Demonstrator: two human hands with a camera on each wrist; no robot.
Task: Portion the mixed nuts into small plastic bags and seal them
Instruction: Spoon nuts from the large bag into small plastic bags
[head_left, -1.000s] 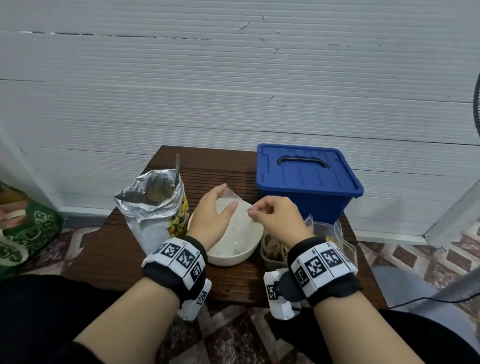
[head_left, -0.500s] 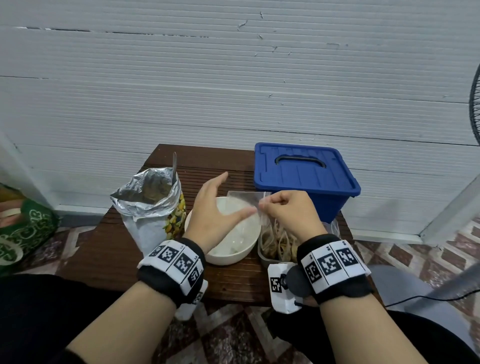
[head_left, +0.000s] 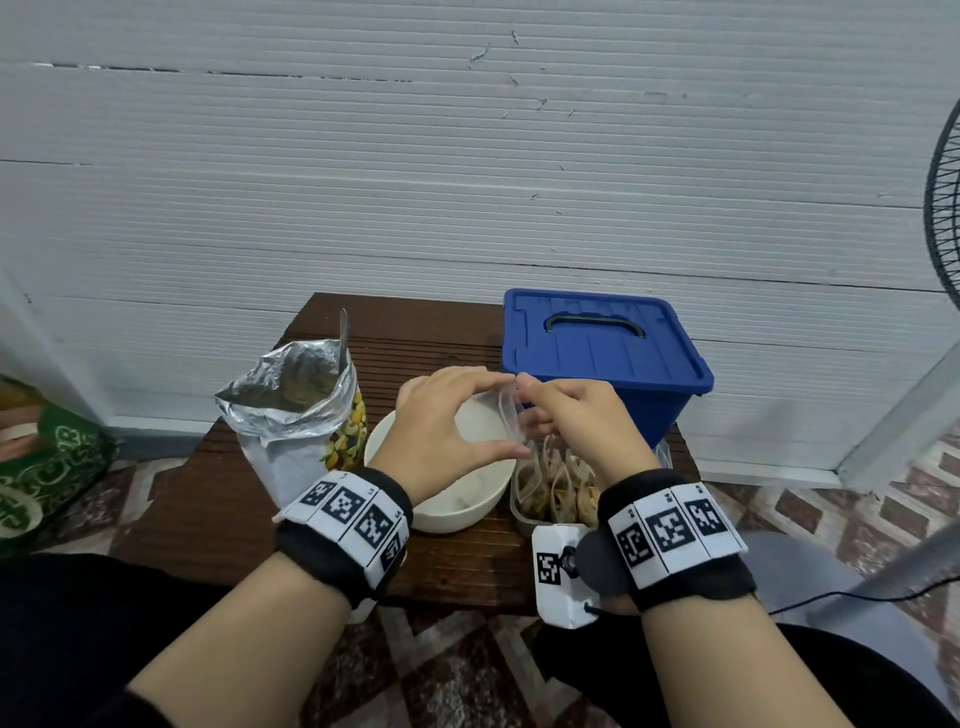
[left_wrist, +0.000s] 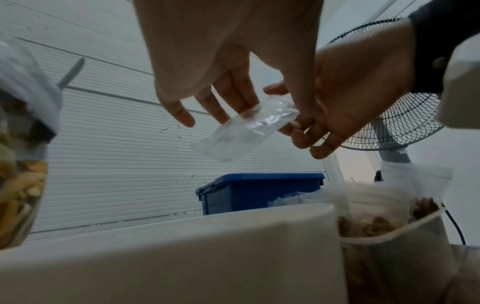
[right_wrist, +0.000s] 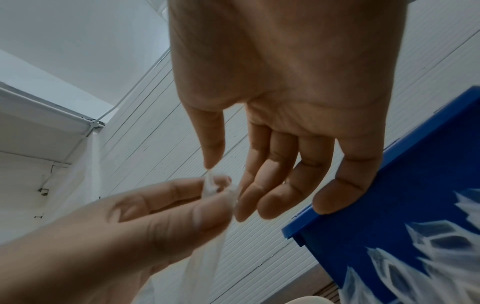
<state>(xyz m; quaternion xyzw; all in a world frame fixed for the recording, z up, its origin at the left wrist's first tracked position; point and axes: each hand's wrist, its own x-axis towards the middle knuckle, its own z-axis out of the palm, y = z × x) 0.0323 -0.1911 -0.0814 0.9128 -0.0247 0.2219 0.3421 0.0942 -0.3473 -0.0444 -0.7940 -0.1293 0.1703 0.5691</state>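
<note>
Head view, both hands (head_left: 441, 431) (head_left: 576, 426) pinching empty plastic bag (head_left: 511, 415) above bowl (head_left: 457, 512)

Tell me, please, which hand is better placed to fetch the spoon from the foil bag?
Probably the left hand: the spoon stands in the foil bag on its side, while the right hand can keep pinching the empty small bag.

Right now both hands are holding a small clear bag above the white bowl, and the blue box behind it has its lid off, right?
Not quite. The head view shows the blue box with its lid on. The rest stands: left hand and right hand hold the small clear bag above the white bowl.
</note>
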